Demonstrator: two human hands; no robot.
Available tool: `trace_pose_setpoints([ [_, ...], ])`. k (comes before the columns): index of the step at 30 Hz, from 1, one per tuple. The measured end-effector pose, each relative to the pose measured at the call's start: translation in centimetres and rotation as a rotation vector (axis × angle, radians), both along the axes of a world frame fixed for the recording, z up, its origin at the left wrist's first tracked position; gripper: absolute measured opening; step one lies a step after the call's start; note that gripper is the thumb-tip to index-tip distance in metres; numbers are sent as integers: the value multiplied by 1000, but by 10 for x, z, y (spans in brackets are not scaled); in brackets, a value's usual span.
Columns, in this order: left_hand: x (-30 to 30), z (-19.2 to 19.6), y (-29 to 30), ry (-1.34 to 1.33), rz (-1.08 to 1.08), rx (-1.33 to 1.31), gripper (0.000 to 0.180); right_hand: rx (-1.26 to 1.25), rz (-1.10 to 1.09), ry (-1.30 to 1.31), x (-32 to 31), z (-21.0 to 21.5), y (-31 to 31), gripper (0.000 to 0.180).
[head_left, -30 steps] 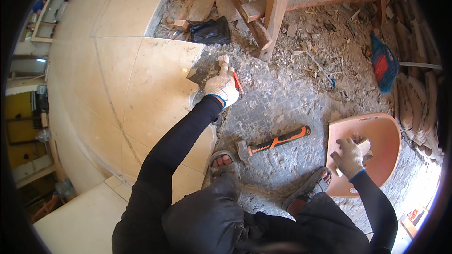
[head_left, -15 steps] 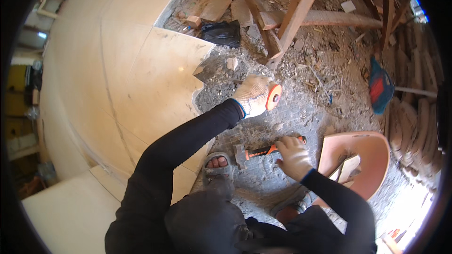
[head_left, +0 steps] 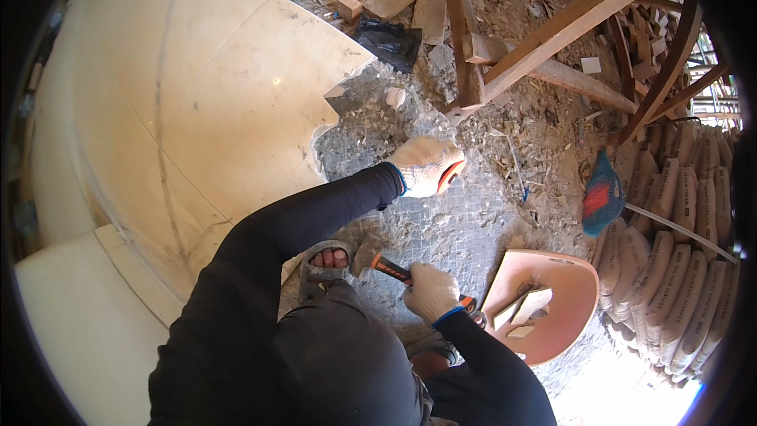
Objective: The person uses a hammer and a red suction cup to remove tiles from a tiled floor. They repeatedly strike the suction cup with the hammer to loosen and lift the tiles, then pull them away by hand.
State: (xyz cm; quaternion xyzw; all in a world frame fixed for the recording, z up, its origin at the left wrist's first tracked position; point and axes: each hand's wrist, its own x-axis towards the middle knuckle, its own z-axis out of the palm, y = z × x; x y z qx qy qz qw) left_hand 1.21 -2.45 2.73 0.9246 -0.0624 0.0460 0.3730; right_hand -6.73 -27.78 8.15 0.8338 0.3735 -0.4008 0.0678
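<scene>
The right hand (head_left: 432,293), lately loose over the hammer (head_left: 390,269) at six o'clock, now closes round its handle, bringing it under control; the left hand (head_left: 426,166) clasps an orange-ended tool (head_left: 451,177) near three o'clock.

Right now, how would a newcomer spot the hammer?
Find the pink tub at lower right. Just left of it, the gloved right hand grips the hammer. Unlike the orange-rimmed tool in the left hand, it has a long black-and-orange handle.
</scene>
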Motion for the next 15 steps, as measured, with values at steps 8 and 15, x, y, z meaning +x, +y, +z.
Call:
trace_pose_setpoints([
  [8, 31, -2, 25, -168, -55, 50, 30, -14, -44, 50, -2, 8, 9, 21],
  [15, 31, -17, 36, -115, -23, 127, 22, -43, -93, 49, -3, 8, 14, 22],
])
